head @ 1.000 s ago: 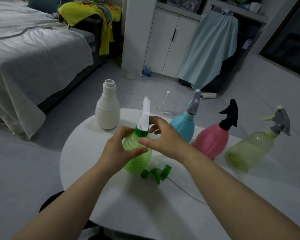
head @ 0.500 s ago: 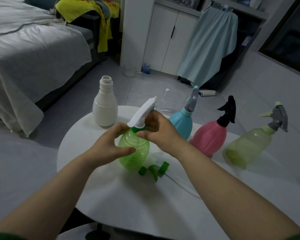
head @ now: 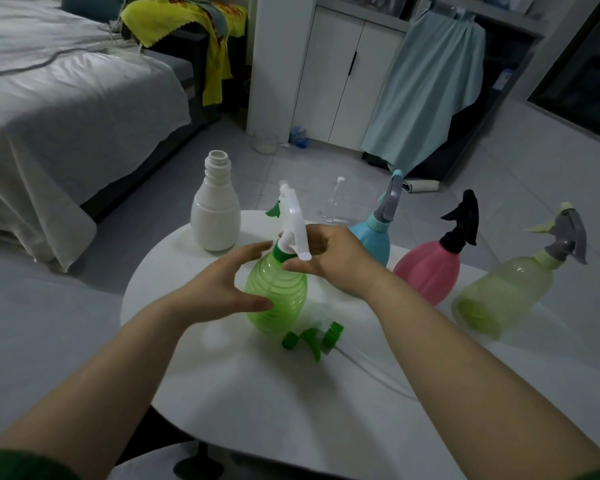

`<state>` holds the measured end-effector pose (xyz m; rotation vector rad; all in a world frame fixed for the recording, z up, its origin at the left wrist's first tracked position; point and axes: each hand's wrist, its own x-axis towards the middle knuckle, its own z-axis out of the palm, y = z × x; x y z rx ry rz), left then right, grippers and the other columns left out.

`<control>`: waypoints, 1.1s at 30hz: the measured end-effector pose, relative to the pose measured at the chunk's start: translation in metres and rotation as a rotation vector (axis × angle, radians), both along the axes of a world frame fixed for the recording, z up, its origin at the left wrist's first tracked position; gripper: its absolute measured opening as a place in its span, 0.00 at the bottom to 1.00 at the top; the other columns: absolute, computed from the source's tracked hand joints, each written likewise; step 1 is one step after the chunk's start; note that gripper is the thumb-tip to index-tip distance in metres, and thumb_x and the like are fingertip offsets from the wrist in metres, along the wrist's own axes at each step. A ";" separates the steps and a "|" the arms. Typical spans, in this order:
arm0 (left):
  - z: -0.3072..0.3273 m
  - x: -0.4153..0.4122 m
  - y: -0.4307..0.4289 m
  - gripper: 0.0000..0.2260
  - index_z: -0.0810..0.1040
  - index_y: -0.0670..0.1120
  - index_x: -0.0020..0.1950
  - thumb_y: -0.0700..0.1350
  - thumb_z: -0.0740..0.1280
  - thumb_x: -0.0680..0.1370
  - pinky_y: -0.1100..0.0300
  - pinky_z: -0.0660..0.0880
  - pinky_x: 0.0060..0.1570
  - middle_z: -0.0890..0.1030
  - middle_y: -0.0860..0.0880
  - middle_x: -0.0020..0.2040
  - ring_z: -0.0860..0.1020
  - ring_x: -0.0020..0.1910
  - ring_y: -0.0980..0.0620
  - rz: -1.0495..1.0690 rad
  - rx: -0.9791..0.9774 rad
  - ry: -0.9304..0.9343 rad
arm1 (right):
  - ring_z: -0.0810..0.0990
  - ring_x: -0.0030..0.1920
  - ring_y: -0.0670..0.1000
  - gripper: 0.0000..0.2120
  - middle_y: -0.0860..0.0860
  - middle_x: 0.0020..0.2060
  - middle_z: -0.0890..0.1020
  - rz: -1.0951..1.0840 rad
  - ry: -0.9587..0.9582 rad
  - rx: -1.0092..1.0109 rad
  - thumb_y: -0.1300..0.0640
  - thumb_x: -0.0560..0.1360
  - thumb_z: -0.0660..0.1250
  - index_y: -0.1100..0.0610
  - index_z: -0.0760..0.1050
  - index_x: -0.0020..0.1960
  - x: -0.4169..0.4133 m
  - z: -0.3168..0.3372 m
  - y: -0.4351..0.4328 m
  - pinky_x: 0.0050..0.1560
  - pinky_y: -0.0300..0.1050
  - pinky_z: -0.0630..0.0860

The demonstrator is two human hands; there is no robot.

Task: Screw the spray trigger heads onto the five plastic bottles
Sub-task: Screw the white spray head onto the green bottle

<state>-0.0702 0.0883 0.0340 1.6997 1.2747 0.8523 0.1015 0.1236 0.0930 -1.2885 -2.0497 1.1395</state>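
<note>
A ribbed green bottle (head: 278,296) stands mid-table with a white trigger head (head: 293,221) on its green collar. My left hand (head: 219,289) cups the bottle's left side, thumb on its body, fingers spread. My right hand (head: 333,258) pinches the collar under the trigger. A white bottle (head: 215,216) stands uncapped behind. A loose green trigger head (head: 314,339) with a clear tube lies in front of the green bottle. The blue bottle (head: 376,237), pink bottle (head: 430,271) and pale yellow-green bottle (head: 503,292) carry trigger heads.
All stand on a round white table (head: 257,393). A bed (head: 66,109) lies to the left, a white cabinet (head: 340,74) and a hanging light-blue cloth (head: 430,88) behind. A small clear bottle (head: 333,206) stands on the floor beyond the table.
The white trigger head has turned on the green bottle, its nozzle swinging from left-forward to pointing away. My left fingers have loosened and spread on the bottle.
</note>
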 end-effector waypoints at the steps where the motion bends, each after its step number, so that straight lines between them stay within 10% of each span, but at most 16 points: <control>1: 0.001 0.000 0.001 0.33 0.62 0.59 0.63 0.40 0.73 0.65 0.68 0.62 0.56 0.68 0.60 0.59 0.65 0.61 0.59 -0.016 -0.017 0.020 | 0.76 0.54 0.47 0.24 0.52 0.56 0.79 0.009 -0.017 -0.006 0.61 0.65 0.72 0.58 0.71 0.60 0.000 0.002 0.001 0.57 0.39 0.71; 8: -0.012 0.038 -0.013 0.33 0.68 0.48 0.61 0.45 0.77 0.60 0.54 0.68 0.55 0.75 0.47 0.57 0.72 0.57 0.46 0.401 0.196 0.117 | 0.75 0.50 0.46 0.24 0.54 0.56 0.79 -0.051 -0.028 0.060 0.61 0.64 0.73 0.59 0.73 0.58 0.002 0.000 0.000 0.53 0.38 0.70; 14: 0.007 0.004 0.009 0.35 0.61 0.54 0.67 0.41 0.73 0.65 0.64 0.61 0.58 0.67 0.61 0.58 0.65 0.60 0.61 -0.040 0.025 0.062 | 0.75 0.49 0.44 0.24 0.50 0.53 0.79 0.010 -0.091 0.027 0.61 0.64 0.73 0.57 0.72 0.59 0.003 0.006 0.003 0.52 0.36 0.69; 18: -0.005 0.018 0.006 0.31 0.69 0.51 0.62 0.43 0.76 0.62 0.75 0.62 0.47 0.71 0.61 0.52 0.68 0.54 0.60 0.130 0.144 0.048 | 0.76 0.48 0.47 0.21 0.52 0.49 0.79 -0.118 -0.040 0.136 0.59 0.63 0.74 0.58 0.73 0.54 -0.001 -0.004 -0.001 0.52 0.39 0.74; 24: -0.014 0.025 0.004 0.31 0.70 0.50 0.60 0.47 0.76 0.60 0.62 0.64 0.52 0.72 0.57 0.51 0.69 0.52 0.58 0.237 0.227 0.071 | 0.71 0.48 0.45 0.24 0.51 0.50 0.78 -0.196 -0.150 0.308 0.49 0.65 0.72 0.56 0.68 0.56 -0.005 -0.015 -0.007 0.46 0.38 0.68; 33: -0.016 0.023 0.004 0.32 0.70 0.50 0.61 0.46 0.77 0.60 0.61 0.65 0.54 0.73 0.56 0.52 0.70 0.54 0.57 0.210 0.194 0.025 | 0.73 0.60 0.50 0.27 0.53 0.64 0.72 -0.110 0.089 -0.050 0.55 0.69 0.68 0.58 0.64 0.65 0.008 -0.006 -0.001 0.62 0.47 0.70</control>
